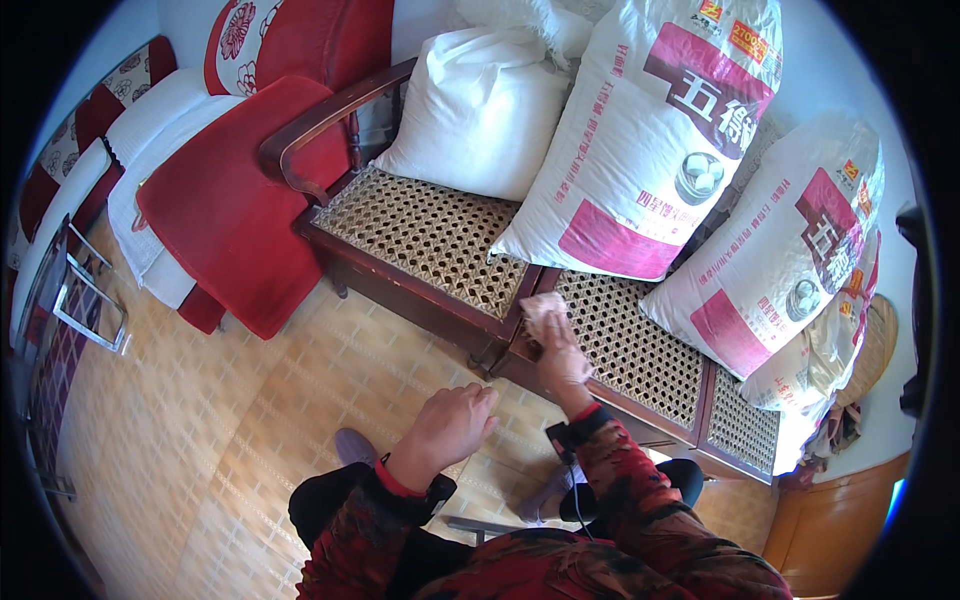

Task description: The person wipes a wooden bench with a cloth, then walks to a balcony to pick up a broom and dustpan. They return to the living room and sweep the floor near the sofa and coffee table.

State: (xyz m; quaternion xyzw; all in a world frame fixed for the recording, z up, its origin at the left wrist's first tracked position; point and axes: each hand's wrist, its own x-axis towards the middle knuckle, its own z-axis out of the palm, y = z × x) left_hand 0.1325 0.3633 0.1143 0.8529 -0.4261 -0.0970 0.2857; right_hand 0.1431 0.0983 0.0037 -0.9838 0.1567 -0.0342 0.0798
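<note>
My right hand [562, 360] lies over a folded, pale pinkish cloth [543, 306], its fingers spread along it. The cloth rests on the dark wooden frame of a bench [435, 319], near the rail between two woven cane seat panels. One cane panel [427, 240] is left of that rail, and another cane panel [637, 345] is on its right. In front of the bench, above the tiled floor, hovers my left hand [454, 427] with curled fingers and nothing visible in it. Its palm side is hidden.
A plain white sack [480, 112] and two large printed flour sacks [637, 150] [772, 255] stand on the bench. A curved wooden armrest [330, 112] bounds its left end. Beyond it is a red-covered seat [240, 202]. A metal-framed chair [90, 300] stands far left.
</note>
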